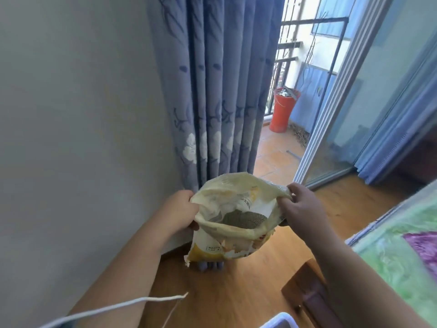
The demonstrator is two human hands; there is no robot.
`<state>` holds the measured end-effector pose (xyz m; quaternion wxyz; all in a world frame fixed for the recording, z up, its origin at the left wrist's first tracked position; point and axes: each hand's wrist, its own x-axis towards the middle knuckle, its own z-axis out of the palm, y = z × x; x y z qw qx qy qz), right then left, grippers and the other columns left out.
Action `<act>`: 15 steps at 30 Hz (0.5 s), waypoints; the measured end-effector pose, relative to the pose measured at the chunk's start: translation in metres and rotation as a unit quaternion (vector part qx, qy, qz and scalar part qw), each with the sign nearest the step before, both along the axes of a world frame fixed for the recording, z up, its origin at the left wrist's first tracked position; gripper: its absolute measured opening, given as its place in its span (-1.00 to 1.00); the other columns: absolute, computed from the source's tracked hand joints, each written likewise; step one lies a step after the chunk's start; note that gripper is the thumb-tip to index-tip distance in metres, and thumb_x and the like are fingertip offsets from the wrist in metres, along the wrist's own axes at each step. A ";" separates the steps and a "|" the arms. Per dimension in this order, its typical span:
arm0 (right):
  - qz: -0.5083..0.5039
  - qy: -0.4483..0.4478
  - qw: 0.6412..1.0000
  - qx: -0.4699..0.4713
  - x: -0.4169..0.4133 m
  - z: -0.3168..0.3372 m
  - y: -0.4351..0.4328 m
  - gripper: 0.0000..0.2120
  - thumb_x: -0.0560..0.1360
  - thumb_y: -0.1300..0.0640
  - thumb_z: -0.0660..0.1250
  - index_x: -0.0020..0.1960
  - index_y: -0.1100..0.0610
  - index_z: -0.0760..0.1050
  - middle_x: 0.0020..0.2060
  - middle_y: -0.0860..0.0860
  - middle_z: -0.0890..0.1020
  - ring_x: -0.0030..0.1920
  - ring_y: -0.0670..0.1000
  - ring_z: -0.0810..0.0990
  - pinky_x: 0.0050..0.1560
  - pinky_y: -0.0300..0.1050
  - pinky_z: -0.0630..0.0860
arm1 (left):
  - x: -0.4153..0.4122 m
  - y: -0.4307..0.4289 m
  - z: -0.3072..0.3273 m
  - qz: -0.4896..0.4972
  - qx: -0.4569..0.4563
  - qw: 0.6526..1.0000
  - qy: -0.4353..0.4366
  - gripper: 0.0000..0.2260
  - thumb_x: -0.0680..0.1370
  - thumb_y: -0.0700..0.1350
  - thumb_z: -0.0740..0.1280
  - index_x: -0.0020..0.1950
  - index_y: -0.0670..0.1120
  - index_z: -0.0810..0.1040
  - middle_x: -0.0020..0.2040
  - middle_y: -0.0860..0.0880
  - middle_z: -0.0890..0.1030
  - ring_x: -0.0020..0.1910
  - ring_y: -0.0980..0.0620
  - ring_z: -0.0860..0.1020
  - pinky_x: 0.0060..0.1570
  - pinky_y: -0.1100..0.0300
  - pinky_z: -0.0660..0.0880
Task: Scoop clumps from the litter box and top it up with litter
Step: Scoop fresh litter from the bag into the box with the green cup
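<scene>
A cream and yellow litter bag (227, 242) hangs in front of me above the wooden floor, its mouth pulled wide. Grey-green litter (244, 219) shows inside. My left hand (181, 210) grips the left edge of the bag's mouth. My right hand (301, 205) pinches the right edge. At the bottom edge of the view a white rim (281, 321) shows; I cannot tell whether it is the litter box. No scoop is in view.
A white wall (82, 138) stands to the left, a blue curtain (212, 91) ahead. A glass sliding door (331, 143) opens onto a balcony with an orange bucket (282, 112). A bed with a green cover (402, 256) is at the right. A white cord (113, 306) hangs near my left arm.
</scene>
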<state>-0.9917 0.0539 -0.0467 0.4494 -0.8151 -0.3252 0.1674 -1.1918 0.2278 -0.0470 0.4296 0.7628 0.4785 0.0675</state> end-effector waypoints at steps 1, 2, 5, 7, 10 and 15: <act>-0.014 -0.006 1.000 -0.011 0.011 -0.007 -0.004 -0.95 0.48 0.23 0.26 -0.12 0.16 0.50 -0.30 0.15 0.62 -0.40 0.03 0.63 -0.38 0.12 0.62 | 0.017 0.002 -0.007 -0.019 0.003 1.000 0.010 -0.86 0.53 -0.27 0.20 -0.10 -0.13 0.55 -0.29 -0.11 0.64 -0.50 0.12 0.61 -0.48 0.24 0.52; -0.031 -0.005 0.999 -0.017 0.021 -0.012 -0.007 -0.95 0.46 0.22 0.27 -0.13 0.12 0.50 -0.33 0.11 0.62 -0.41 0.02 0.62 -0.37 0.15 0.61 | 0.034 0.005 -0.015 -0.042 0.010 0.999 0.020 -0.85 0.53 -0.28 0.21 -0.13 -0.12 0.54 -0.31 -0.08 0.62 -0.56 0.19 0.56 -0.55 0.29 0.45; -0.099 0.005 0.994 -0.038 0.047 -0.034 -0.013 -0.96 0.43 0.19 0.27 -0.20 0.09 0.46 -0.40 0.05 0.60 -0.37 0.09 0.61 -0.29 0.17 0.60 | 0.083 0.016 -0.035 -0.121 0.027 0.990 0.061 -0.85 0.54 -0.23 0.21 -0.15 -0.04 0.52 -0.33 0.02 0.58 -0.57 0.22 0.51 -0.62 0.39 0.33; -0.150 -0.004 0.987 -0.057 0.060 -0.046 -0.015 -0.93 0.43 0.18 0.28 -0.21 0.15 0.43 -0.39 0.08 0.57 -0.31 0.15 0.57 -0.25 0.12 0.54 | 0.115 0.028 -0.050 -0.169 0.032 0.981 0.084 -0.86 0.55 -0.20 0.20 -0.10 -0.02 0.53 -0.30 0.04 0.58 -0.54 0.21 0.53 -0.59 0.37 0.38; -0.233 0.011 0.970 -0.067 0.068 -0.069 -0.017 -0.92 0.42 0.18 0.30 -0.20 0.18 0.42 -0.36 0.11 0.55 -0.28 0.15 0.54 -0.24 0.03 0.48 | 0.156 0.044 -0.076 -0.244 0.053 0.961 0.119 -0.86 0.52 -0.11 0.18 -0.07 -0.02 0.54 -0.25 0.01 0.63 -0.31 0.04 0.62 -0.24 0.13 0.58; -0.337 0.056 0.936 -0.091 0.064 -0.130 -0.019 -0.93 0.49 0.21 0.33 -0.13 0.16 0.45 -0.34 0.07 0.56 -0.30 0.09 0.51 -0.32 -0.22 0.37 | 0.210 0.056 -0.135 -0.341 0.070 0.926 0.148 -0.87 0.57 -0.16 0.17 -0.02 -0.04 0.50 -0.24 0.02 0.57 -0.37 0.11 0.52 -0.46 0.25 0.36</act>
